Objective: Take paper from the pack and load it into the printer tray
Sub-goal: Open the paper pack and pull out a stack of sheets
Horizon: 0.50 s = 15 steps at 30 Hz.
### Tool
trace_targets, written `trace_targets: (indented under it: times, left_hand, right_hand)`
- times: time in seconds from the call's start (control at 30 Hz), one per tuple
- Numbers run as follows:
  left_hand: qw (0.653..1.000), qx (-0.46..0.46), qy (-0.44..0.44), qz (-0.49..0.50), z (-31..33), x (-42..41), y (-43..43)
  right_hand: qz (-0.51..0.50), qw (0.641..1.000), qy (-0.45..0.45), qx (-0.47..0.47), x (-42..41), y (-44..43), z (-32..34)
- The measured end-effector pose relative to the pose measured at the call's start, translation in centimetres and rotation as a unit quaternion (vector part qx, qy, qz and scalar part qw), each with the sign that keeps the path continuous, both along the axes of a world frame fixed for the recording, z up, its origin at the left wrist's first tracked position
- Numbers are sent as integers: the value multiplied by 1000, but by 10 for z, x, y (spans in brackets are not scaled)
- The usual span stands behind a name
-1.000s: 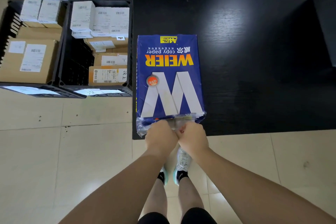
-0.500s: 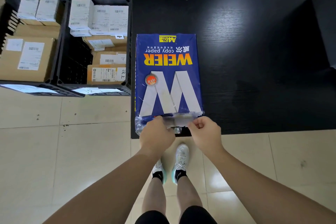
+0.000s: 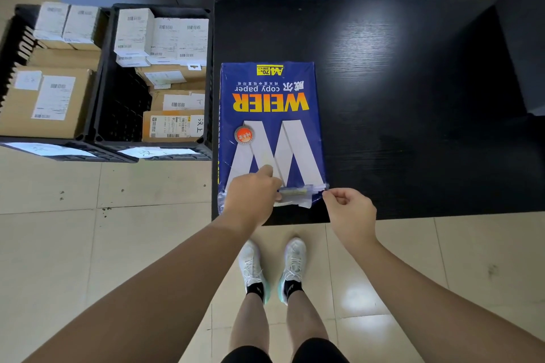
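Note:
A blue pack of copy paper (image 3: 269,115) lies flat on the black table (image 3: 413,97), its near end at the table's front edge. The wrapper at that near end (image 3: 298,196) is torn and crumpled, with white showing inside. My left hand (image 3: 250,196) rests on the pack's near left corner, thumb on top and fingers curled over the end. My right hand (image 3: 349,209) pinches the wrapper's near right corner between thumb and forefinger. No printer is in view.
Two black crates (image 3: 103,138) full of cardboard and white boxes stand on the tiled floor left of the table. Dark cabinets run along the back. My feet (image 3: 272,268) are just below the table's front edge.
My hands were together at the middle of the pack's near end. They have moved apart, the right one out to the right corner, and the wrapper end has opened wider.

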State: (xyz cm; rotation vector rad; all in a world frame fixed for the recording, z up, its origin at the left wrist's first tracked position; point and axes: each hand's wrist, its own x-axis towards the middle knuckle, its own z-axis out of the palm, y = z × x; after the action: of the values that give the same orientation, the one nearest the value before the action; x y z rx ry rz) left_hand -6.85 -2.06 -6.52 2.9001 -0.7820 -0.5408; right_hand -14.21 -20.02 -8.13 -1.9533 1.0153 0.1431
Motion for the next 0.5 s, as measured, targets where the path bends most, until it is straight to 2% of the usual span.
trace_targets:
  times: [0.1,0.27,0.5]
  left_hand:
    - [1000,-14,0,3,2,6,-2]
    - [980,-113,37,159,9,16,-8]
    - [972,-129,66,188,11,17,-9]
  right_hand:
    - [2,1000,-9,0,0,-1,0]
    - [0,1000,-25,1,2,1,0]
    - [-2,999,-38,-20,5,9,1]
